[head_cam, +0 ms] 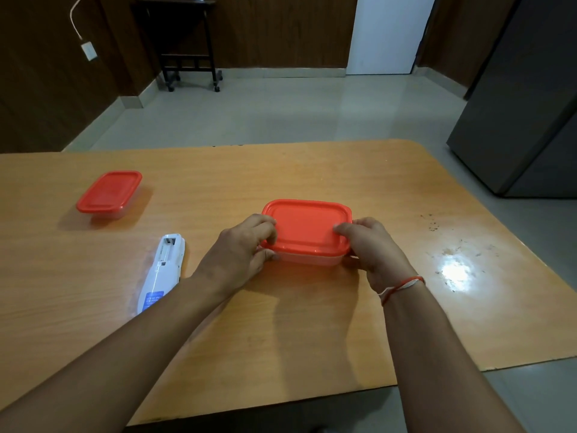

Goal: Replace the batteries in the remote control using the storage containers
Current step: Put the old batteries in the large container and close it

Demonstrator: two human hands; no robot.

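We see the near container (307, 232), a clear tub under a red lid (307, 225), standing on the wooden surface (312, 323) with both hands at its short ends. Our landmark is this container. The left hand (240, 250) grips its left end: the fingers (265, 228) curl over the lid's rim from above while the thumb sits low against the tub's side, so the hand is clamped on that end. The right hand (371, 245) grips the right end in the same way, its fingers bent onto the lid's edge and the thumb tucked below the rim. A red and white thread band (402, 287) circles the right wrist. The lid lies flat and closed on the tub.

Left of the container, just beyond the left forearm, the white remote control (162, 271) lies back side up on the surface, its battery compartment (168, 248) uncovered at the far end; we cannot tell whether any cells sit inside. Farther left and behind the container, well apart from it, a second container (109, 193) with a red lid stands closed on the surface. Right of the container, a bright glare patch (454, 271) shines on the wood.
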